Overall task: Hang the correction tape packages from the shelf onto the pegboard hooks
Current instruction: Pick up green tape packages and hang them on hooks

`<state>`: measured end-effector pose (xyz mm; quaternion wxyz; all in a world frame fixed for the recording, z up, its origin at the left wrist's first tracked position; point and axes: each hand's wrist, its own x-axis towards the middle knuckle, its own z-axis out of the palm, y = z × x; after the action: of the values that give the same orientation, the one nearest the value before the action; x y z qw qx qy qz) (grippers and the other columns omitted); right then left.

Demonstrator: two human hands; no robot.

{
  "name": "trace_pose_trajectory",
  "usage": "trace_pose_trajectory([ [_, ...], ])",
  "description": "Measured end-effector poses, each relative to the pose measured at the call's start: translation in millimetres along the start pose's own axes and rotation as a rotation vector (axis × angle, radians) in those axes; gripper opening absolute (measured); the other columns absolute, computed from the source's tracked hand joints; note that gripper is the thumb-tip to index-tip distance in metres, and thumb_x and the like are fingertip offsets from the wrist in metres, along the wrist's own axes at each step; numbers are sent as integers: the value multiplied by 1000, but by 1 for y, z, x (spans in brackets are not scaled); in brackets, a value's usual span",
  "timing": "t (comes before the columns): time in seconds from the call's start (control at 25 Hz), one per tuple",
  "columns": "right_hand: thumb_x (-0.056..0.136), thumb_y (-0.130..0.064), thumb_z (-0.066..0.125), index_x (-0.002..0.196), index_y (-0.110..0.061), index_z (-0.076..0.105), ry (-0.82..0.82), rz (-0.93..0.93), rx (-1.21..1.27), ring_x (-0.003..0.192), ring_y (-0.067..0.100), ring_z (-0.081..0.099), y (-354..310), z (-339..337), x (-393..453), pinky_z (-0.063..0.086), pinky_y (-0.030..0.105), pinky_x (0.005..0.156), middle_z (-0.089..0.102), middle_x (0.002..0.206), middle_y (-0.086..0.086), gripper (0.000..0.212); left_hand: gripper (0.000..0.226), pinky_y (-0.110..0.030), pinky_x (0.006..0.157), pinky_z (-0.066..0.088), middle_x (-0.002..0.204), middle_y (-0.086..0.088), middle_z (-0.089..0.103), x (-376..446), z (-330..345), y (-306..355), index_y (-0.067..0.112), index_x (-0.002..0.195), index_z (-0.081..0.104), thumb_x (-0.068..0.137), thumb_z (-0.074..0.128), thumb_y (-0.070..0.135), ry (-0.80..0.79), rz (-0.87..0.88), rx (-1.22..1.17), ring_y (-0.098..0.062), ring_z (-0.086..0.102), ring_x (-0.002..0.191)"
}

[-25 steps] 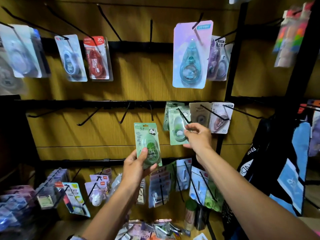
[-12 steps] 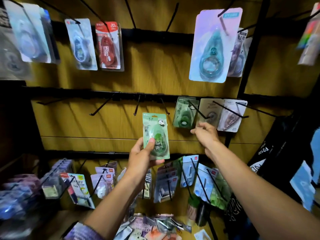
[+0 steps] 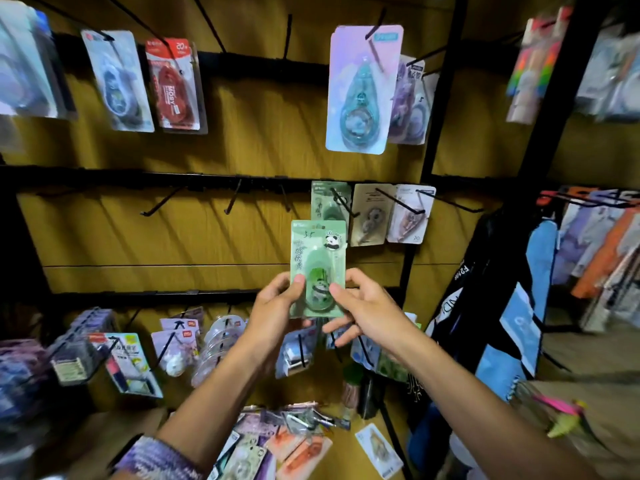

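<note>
A green panda correction tape package [image 3: 318, 251] is held upright in front of the wooden pegboard, just below the middle row. My left hand [image 3: 277, 313] grips its lower left edge, thumb on the front. My right hand [image 3: 360, 306] pinches its lower right edge. Directly above and behind it hangs a matching green package [image 3: 329, 202] on a black hook [image 3: 343, 202]. Loose packages [image 3: 287, 438] lie in a pile on the shelf below my arms.
Empty black hooks [image 3: 235, 199] jut out along the middle rail to the left. Other tape packages hang top left [image 3: 173, 84], top centre [image 3: 363, 91] and right of the green one [image 3: 408, 216]. Stocked lower hooks [image 3: 180, 344] sit near my wrists. Bags [image 3: 519, 306] hang at right.
My right hand let go of the green package it had put on the hook and came down to take the lower right edge of the package in my left hand, which moved right.
</note>
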<state>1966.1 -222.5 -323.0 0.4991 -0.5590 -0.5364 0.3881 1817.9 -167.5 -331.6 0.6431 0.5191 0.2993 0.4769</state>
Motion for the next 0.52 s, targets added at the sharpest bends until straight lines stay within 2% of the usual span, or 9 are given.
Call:
trace_pose_trajectory([
  [0.08,101,-26,49,109,-23,50,39,-109,-63,70,23,69,1,-10,-10,56,31,51,71,102,4,8,10,-18,47,47,83,-3,70,-3,4,2,14,99,62,99,53,18,49,-5,12,-5,64,56],
  [0.16,100,-24,49,109,-20,50,116,-163,-51,64,20,65,-2,-21,-15,54,29,50,69,102,3,10,17,-14,50,48,106,-9,69,-4,2,4,16,113,61,97,56,19,118,11,104,-2,66,64],
  [0.2,100,-24,49,110,-17,51,157,-159,-49,61,18,63,-6,-26,-16,53,29,50,68,101,3,12,29,-12,60,52,124,-10,62,-5,-2,3,19,125,56,96,59,22,144,41,276,-3,66,80],
  [0.24,100,-26,50,111,-16,52,194,-142,-63,59,17,62,-8,-32,-16,53,31,50,68,99,3,15,48,-17,80,55,140,-7,52,-4,-9,1,23,138,46,94,62,27,149,92,594,-8,62,102],
  [0.28,99,-28,51,111,-16,54,226,-122,-84,57,17,60,-11,-36,-17,52,33,51,68,97,4,17,68,-30,99,49,151,-4,39,-1,-17,-4,28,149,31,90,65,35,146,135,961,-15,51,122],
  [0.32,99,-30,52,109,-17,55,251,-107,-97,55,16,58,-13,-39,-18,51,34,51,68,94,6,17,85,-41,110,38,156,-3,28,0,-23,-7,32,153,16,86,67,42,146,179,1239,-21,38,134],
  [0.36,99,-30,52,107,-18,57,268,-98,-96,53,16,56,-15,-39,-19,50,35,51,69,92,8,15,96,-48,113,30,159,-4,21,1,-27,-10,33,154,6,83,69,47,148,204,1375,-23,30,140],
  [0.52,99,-28,53,102,-17,60,359,-115,-38,46,14,50,-13,-33,-26,46,32,46,67,79,2,13,111,-55,116,21,162,-5,11,5,-38,-24,35,154,-5,76,70,59,166,192,1372,-27,17,146],
])
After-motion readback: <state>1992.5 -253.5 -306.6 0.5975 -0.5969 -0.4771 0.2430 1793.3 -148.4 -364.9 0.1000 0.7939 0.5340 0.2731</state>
